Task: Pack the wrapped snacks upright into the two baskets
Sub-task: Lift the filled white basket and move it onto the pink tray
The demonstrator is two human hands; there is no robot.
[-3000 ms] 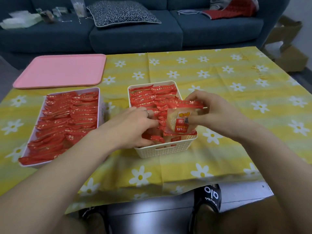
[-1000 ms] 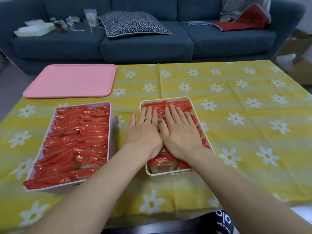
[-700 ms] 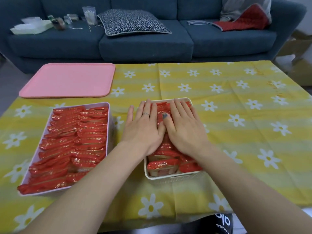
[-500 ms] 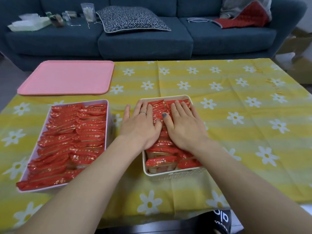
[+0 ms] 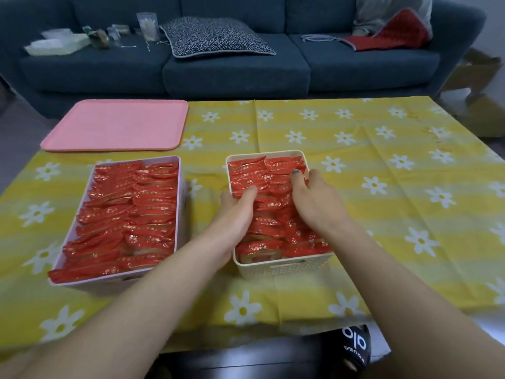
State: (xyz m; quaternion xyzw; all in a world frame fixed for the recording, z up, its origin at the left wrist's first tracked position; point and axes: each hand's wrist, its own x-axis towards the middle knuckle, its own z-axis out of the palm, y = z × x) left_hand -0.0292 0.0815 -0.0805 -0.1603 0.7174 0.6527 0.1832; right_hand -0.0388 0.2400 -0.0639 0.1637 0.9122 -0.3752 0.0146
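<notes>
Nearest, the cream basket sits full of red wrapped snacks standing on edge. The left hand curls over its left rim, thumb on the packets; the right hand clasps the right rim, likely steadying or squaring it (neither holds a snack). Beside it, the pink basket looks full. Beyond lies an empty pink tray.

home living room; dark blue sofa with patterned cushion; low table under daisy tablecloth
</notes>
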